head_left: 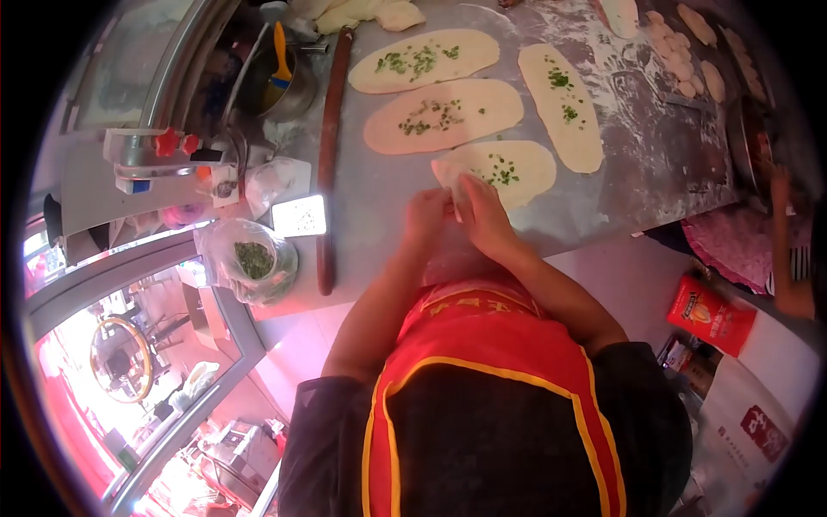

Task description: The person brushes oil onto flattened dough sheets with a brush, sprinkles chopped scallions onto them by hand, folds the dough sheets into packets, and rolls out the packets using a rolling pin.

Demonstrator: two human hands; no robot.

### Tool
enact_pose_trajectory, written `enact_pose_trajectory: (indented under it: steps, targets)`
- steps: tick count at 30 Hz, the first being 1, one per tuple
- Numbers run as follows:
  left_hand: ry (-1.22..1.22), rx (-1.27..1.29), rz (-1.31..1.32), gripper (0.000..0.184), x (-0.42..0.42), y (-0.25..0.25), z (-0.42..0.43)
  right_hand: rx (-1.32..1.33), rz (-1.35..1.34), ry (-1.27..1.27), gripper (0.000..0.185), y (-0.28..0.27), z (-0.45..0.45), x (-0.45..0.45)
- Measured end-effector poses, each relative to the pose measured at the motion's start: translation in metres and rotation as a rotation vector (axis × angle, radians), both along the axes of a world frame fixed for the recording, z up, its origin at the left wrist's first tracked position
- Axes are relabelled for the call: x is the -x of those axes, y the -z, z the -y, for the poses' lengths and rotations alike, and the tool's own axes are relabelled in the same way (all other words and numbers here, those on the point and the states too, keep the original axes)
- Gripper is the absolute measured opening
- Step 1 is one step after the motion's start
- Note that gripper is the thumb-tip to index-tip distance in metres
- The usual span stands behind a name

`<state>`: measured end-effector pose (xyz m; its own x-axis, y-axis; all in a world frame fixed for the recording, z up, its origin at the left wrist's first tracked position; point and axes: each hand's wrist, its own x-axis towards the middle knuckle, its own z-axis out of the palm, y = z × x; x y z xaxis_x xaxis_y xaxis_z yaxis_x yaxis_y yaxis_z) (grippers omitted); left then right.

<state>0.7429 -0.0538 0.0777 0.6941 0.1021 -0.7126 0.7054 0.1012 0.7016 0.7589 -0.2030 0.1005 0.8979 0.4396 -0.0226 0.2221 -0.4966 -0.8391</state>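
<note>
An oval sheet of dough (530, 177) with chopped green onion on it lies at the near edge of the metal worktop. Its left end is lifted and folding over. My left hand (427, 213) is closed at that end, fingers pinched on the dough edge. Beside it, my right hand (482, 214) also grips the raised edge, partly covering the dough. Further up are two more flat ovals, one pale (379, 77) and one pinkish in the light (383, 129), both topped with green onion. Another long dough sheet (560, 138) lies to the right.
A long rolling pin (330, 155) lies left of the dough, near a phone-sized card with a code (299, 216). A bag of chopped greens (254, 258) and a pot (297, 93) with an orange brush (281, 56) stand left. At right, another person's arm (782, 233) reaches toward a pan (743, 146).
</note>
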Motion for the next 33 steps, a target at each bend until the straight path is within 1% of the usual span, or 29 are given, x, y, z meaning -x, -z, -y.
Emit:
enact_pose_trajectory:
  steps: [1,3,4,6,7,10,12,13,15,16,19,22,25,26,28,30,33]
  targets:
    - [-0.084,0.192,-0.054,0.031,-0.006,-0.005,0.003,-0.009,-0.047,0.009,0.041,0.0,-0.001,-0.003]
    - [-0.1,0.172,-0.003,0.033,-0.011,0.003,0.009,-0.056,-0.128,0.018,0.04,0.007,-0.003,-0.01]
    - [-0.107,0.163,0.025,0.035,-0.013,0.007,0.013,-0.025,-0.014,0.052,0.039,0.009,-0.002,-0.009]
    - [-0.037,0.034,0.17,0.036,-0.014,0.007,0.021,0.039,0.211,0.12,0.038,0.005,-0.004,-0.005]
    - [-0.002,-0.03,0.24,0.037,-0.013,0.007,0.024,-0.022,0.103,0.194,0.036,0.008,-0.002,-0.007]
    - [-0.033,0.133,0.252,0.035,-0.013,-0.042,0.041,-0.153,-0.171,0.364,0.034,0.01,0.011,-0.02]
    - [0.034,0.039,0.298,0.03,-0.014,-0.039,0.047,-0.168,-0.288,0.415,0.041,-0.01,0.029,-0.034]
    - [0.068,-0.008,0.321,0.028,-0.014,-0.036,0.05,-0.16,-0.231,0.398,0.04,-0.006,0.036,-0.037]
    - [0.164,-0.492,0.621,0.028,-0.015,-0.015,0.055,-0.143,-0.115,0.363,0.04,0.007,0.048,-0.04]
    - [0.211,-0.738,0.766,0.03,-0.015,-0.004,0.058,-0.191,-0.156,0.378,0.04,0.013,0.05,-0.041]
    - [0.39,-0.877,0.881,0.042,-0.013,0.001,0.064,0.056,-0.108,0.367,0.04,0.009,0.054,-0.044]
    - [0.457,-0.975,0.883,0.047,-0.013,0.012,0.068,0.081,-0.037,0.357,0.037,0.013,0.058,-0.045]
    - [0.515,-1.008,0.895,0.048,-0.015,0.012,0.071,0.059,0.079,0.43,0.035,0.032,0.086,-0.054]
    - [0.535,-0.992,0.869,0.048,-0.016,0.01,0.071,0.201,0.22,0.397,0.036,0.023,0.093,-0.058]
    - [0.574,-0.958,0.816,0.046,-0.017,0.006,0.071,0.312,0.22,0.407,0.038,0.025,0.105,-0.064]
    - [0.666,-0.994,0.88,0.045,-0.022,0.004,0.074,0.434,0.181,0.414,0.04,0.028,0.11,-0.07]
    - [0.777,-1.008,0.917,0.044,-0.025,0.014,0.082,0.468,-0.009,0.45,0.031,0.029,0.11,-0.082]
